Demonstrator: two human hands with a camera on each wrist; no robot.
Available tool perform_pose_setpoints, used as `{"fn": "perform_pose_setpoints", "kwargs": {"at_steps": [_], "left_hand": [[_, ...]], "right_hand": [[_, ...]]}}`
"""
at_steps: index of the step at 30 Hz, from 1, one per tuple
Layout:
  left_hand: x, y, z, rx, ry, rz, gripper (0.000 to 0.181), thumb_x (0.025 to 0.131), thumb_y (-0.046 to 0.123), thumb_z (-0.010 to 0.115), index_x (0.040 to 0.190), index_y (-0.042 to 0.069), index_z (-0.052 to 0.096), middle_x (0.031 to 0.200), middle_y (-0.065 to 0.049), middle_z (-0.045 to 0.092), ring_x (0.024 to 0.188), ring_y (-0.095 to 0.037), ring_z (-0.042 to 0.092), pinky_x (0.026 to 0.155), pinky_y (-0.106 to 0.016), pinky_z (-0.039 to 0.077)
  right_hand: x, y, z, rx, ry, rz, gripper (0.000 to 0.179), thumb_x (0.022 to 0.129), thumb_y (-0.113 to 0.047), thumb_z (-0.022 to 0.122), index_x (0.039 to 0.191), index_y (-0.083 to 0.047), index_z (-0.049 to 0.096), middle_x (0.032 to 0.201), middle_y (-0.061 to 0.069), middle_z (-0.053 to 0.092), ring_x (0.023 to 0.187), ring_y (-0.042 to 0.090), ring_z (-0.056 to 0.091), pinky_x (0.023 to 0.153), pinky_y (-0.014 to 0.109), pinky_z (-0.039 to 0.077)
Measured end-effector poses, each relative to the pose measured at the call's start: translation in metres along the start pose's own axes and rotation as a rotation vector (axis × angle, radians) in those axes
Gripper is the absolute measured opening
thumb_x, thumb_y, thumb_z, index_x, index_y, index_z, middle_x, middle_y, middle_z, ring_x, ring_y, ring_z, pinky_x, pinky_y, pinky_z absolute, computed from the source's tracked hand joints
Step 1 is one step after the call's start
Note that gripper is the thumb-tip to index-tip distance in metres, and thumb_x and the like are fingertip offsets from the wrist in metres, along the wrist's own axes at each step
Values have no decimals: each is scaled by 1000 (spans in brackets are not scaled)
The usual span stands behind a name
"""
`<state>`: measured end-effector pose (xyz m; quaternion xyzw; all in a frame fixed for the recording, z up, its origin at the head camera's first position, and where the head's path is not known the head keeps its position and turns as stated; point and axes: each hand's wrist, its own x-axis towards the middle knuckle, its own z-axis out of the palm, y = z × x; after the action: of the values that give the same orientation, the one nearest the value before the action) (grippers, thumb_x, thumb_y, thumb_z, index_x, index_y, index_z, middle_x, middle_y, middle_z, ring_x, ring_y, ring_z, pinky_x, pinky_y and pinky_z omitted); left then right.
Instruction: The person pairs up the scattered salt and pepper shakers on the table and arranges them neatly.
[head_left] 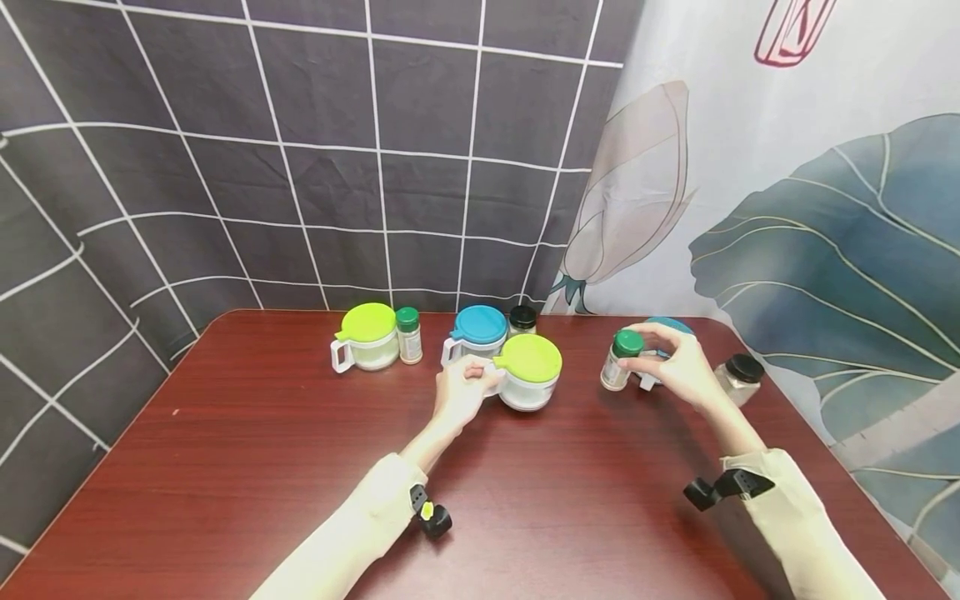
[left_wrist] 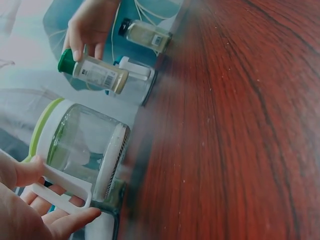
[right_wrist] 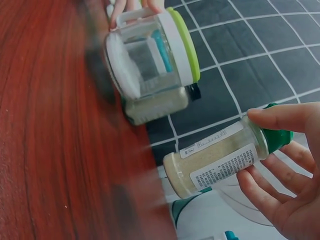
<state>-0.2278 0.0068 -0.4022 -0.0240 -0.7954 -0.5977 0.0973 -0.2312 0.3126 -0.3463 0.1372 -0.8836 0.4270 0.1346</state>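
Note:
My left hand (head_left: 459, 393) grips the white handle of a clear glass seasoning jar (left_wrist: 87, 145) with a lime-green lid, near the middle of the table. The jar appears raised slightly above the tabletop. To the right, my right hand (head_left: 675, 362) pinches a small spice shaker (right_wrist: 215, 157) just below its green cap, between thumb and fingers. A white printed label and pale powder show on the shaker, which is held off the table. Behind that hand stands a blue-lidded jar (head_left: 651, 377), partly covered by it.
At the back left stand another lime-lidded jar (head_left: 370, 333) and a green-capped shaker (head_left: 409, 337). A second blue-lidded jar (head_left: 480, 325) and a black-capped shaker (head_left: 522, 319) sit behind the left hand. Another black-capped shaker (head_left: 740, 379) is far right. Cloth hangings (head_left: 315, 183) border the brown table (head_left: 225, 467).

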Motion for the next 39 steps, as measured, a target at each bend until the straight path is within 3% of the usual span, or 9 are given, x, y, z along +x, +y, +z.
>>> {"fn": "perform_pose_setpoints", "kwargs": {"at_steps": [11, 25, 39], "left_hand": [[-3, -3, -8, 16, 8, 19, 17, 80, 16, 76, 92, 4, 73, 91, -14, 75, 91, -26, 72, 79, -34, 56], [-5, -7, -19, 6, 15, -23, 18, 79, 16, 77, 93, 4, 74, 93, -13, 75, 93, -26, 71, 81, -36, 57], [-7, -8, -28, -4, 25, -42, 18, 80, 14, 76, 94, 3, 73, 94, -15, 75, 93, -27, 71, 80, -36, 57]], "right_hand": [[-2, 4, 13, 41, -45, 38, 44, 79, -18, 78, 119, -7, 63, 95, -25, 63, 87, -7, 63, 71, 17, 53], [-1, 2, 29, 61, -49, 28, 41, 78, -14, 79, 115, -6, 64, 89, -23, 66, 83, -3, 63, 76, 12, 49], [0, -2, 41, 116, -71, 38, 44, 76, -13, 80, 116, -6, 65, 92, -19, 68, 84, 1, 67, 73, 19, 53]]}}
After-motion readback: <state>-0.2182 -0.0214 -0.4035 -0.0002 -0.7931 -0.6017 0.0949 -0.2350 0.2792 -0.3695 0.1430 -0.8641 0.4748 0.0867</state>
